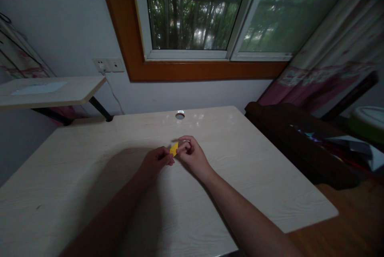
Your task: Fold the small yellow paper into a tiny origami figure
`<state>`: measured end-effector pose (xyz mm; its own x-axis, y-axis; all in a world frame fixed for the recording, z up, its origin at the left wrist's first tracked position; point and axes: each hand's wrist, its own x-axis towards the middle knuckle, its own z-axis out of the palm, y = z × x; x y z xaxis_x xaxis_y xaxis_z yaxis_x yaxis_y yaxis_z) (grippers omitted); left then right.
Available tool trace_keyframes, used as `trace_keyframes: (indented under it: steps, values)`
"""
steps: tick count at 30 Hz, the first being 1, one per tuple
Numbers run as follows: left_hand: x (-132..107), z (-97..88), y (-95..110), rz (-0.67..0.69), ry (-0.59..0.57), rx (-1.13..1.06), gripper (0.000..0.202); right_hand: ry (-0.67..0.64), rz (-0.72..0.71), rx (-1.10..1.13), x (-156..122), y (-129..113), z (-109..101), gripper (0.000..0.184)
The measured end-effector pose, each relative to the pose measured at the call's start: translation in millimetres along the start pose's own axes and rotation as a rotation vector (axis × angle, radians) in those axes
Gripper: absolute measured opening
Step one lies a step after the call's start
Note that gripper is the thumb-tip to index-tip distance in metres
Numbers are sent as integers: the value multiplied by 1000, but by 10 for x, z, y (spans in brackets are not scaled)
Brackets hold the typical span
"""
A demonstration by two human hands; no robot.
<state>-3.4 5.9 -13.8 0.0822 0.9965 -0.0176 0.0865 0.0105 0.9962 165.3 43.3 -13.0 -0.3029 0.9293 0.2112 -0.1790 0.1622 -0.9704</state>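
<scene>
Head view: hands [196, 159] pinch yellow piece [174, 149] over desk [255, 173], well inside edges.

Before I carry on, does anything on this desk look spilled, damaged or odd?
One small dark mark at the near left of the desk: it breaks the pale surface, though I can't tell what it is. No spill shows.

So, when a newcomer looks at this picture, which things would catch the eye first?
Probably the small yellow piece, perhaps paper, pinched between the left hand and the right hand near the middle of the pale desk. After that, likely the window beyond the desk's far edge, with greenery outside and an orange-brown wooden frame around it.
</scene>
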Motion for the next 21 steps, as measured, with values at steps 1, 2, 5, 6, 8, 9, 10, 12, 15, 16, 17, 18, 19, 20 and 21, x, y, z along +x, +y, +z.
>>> trace_keyframes:
  steps: [1,2,5,6,8,9,10,12,15,16,17,18,19,20,21]
  values:
    - [0,3,-3,-3,6,-1,20,0,3,4,2,-5,1,36]
    - [1,4,-8,-5,13,-2,19,2,5,8,4,-8,2,36]
    - [6,-1,-39,-1,23,-6,19,4,14,24,7,-4,-2,36]
    - [9,-6,-49,3,20,-8,19,0,17,30,7,2,-5,36]
    - [14,-15,-65,14,12,-10,20,-23,23,40,6,21,-11,39]
    - [16,-19,-69,19,10,-7,20,-38,25,43,5,31,-13,40]
    - [17,-21,-70,22,8,-1,21,-52,27,43,3,40,-14,42]
    - [17,-22,-66,27,9,13,21,-64,26,35,1,49,-14,44]
    - [11,-17,-59,30,10,19,21,-62,24,26,-1,41,-7,44]
    - [9,-16,-56,28,9,20,21,-61,25,23,-1,34,-4,44]
    - [6,-15,-53,26,5,25,20,-59,27,19,-2,29,-2,43]
    - [4,-13,-48,25,4,31,20,-57,28,16,-2,25,-1,43]
    - [2,-12,-40,26,4,38,20,-54,28,12,-3,23,-1,43]
    - [-1,-9,-30,26,2,43,20,-51,28,11,-4,24,-2,43]
    - [-4,-7,-18,25,4,46,20,-49,27,12,-4,26,-4,44]
